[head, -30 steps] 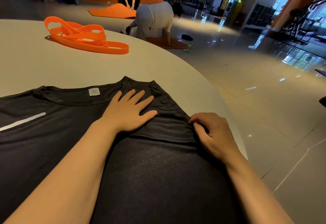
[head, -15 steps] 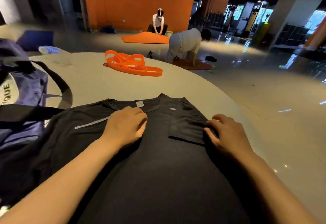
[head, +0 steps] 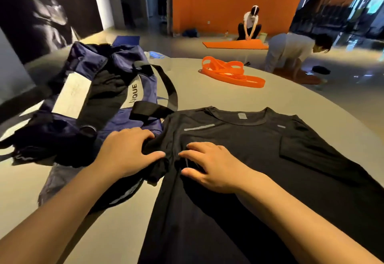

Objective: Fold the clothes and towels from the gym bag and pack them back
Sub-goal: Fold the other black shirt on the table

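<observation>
- While only the head view was on record, its entries follow.
- Black T-shirt [head: 239, 160]: lay spread on the pale round tabletop [head: 218, 95], collar away from the person, the right-side sleeve already turned in over the chest.
- Left hand [head: 126, 151]: grip closed on the bunched left sleeve at the shirt's edge, thumb and fingers pinching the cloth.
- Right hand [head: 209, 166]: grip wide, fingers spread and pressing flat on the shirt just beside the left hand.
- Navy gym bag [head: 99, 101]: stood open at the left, touching the shirt's shoulder, dark cloth showing inside.
- Orange bands [head: 230, 72]: lay well apart, toward the far edge.
- Step judged in hand: folding the left sleeve inward.
- Next move, by judgement: carry the sleeve across while the right hand anchors the body, then smooth it and fold it lengthwise before packing.
</observation>
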The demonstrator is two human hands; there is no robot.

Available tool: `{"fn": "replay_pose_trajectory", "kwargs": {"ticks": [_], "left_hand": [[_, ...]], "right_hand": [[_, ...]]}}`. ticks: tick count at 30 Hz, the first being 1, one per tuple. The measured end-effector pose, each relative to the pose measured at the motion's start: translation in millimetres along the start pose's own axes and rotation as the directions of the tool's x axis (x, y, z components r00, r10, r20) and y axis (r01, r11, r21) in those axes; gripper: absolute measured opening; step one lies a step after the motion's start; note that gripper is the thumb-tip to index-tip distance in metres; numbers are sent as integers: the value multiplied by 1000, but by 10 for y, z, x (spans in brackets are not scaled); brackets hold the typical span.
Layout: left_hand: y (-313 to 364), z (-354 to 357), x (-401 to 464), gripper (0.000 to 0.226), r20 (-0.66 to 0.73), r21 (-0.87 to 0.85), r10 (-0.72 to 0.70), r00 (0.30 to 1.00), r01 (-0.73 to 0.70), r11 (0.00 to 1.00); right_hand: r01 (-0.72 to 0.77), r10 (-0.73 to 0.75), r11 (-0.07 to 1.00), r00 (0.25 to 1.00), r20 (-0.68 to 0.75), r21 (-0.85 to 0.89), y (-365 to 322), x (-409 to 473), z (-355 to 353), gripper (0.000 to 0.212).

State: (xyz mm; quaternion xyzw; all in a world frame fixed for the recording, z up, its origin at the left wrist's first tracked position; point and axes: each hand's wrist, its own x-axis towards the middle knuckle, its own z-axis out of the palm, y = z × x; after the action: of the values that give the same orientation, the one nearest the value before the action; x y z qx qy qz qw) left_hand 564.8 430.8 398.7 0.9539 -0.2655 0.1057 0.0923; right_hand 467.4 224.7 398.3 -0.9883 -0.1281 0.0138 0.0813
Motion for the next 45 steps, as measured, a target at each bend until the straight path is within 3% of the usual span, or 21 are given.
{"fn": "replay_pose_trajectory", "kwargs": {"ticks": [2,4,7,9,12,14,16,18,20,21,23,25,27,29,33,35,37,39,41,43,45], "left_hand": [[2,52,-40,44,28,114,-39,999,36,993],[-14,58,-23,35,24,85,-91,996,89,992],[-5,-45,56,25,-65,-165,-161,985,148,975],[-20,-211,188,21,-118,-405,-279,953,210,890],[0,-465,414,19,-186,-628,-399,898,204,751],[144,-554,523,20,-253,-643,-372,893,132,755],[400,-555,538,31,-148,-704,-229,962,60,708],[621,-478,429,52,116,-848,18,993,90,523],[644,-350,233,55,210,-934,151,966,152,323],[593,-293,123,51,191,-940,144,971,138,313],[431,-172,-76,42,99,-853,63,993,52,519],[308,-53,-253,46,77,-662,64,995,4,749],[304,65,-350,61,129,-511,138,982,-53,858],[366,154,-369,61,102,-451,141,985,-80,889],[441,237,-275,35,-126,-333,142,982,-177,926],[400,281,-279,36,-215,-236,204,955,-253,938],[340,312,-315,35,-249,-185,210,946,-259,948],[316,324,-347,38,-260,-138,213,942,-254,957],[321,305,-365,39,-257,-114,208,944,-244,963],[308,297,-392,39,-260,-84,232,938,-261,962],[277,291,-418,37,-256,-49,272,928,-293,955]], "right_hand": [[-27,27,1000,999,43,4,-51,23,87,51],[-33,35,999,998,50,-28,-64,5,145,51],[-57,60,998,996,69,-37,-78,-23,154,50],[-50,50,999,998,34,12,-99,-8,121,47],[-50,100,959,981,-167,279,-80,41,38,38],[-119,282,834,931,-232,539,-17,62,-54,28],[-177,487,562,860,-151,808,46,75,-170,20],[-237,600,272,799,28,933,150,83,-239,29],[-332,630,201,764,138,922,250,71,-240,43],[-368,640,215,753,154,905,284,58,-217,46],[-408,653,280,744,139,869,325,42,-150,49],[-439,641,439,764,69,784,331,65,-102,52],[-446,624,578,781,-18,684,327,122,-65,46],[-388,613,639,779,-134,664,294,163,-93,35],[-330,615,705,726,-308,627,412,112,-253,20],[-464,594,787,749,-293,407,491,18,-290,19],[-419,479,876,815,-325,240,465,-42,-248,18],[-286,352,930,875,-331,233,272,-17,-166,28],[-288,310,950,923,-228,123,84,76,-45,37],[-328,321,945,930,-180,-7,34,164,47,25],[-360,360,932,909,-210,43,110,216,35,15]]}}
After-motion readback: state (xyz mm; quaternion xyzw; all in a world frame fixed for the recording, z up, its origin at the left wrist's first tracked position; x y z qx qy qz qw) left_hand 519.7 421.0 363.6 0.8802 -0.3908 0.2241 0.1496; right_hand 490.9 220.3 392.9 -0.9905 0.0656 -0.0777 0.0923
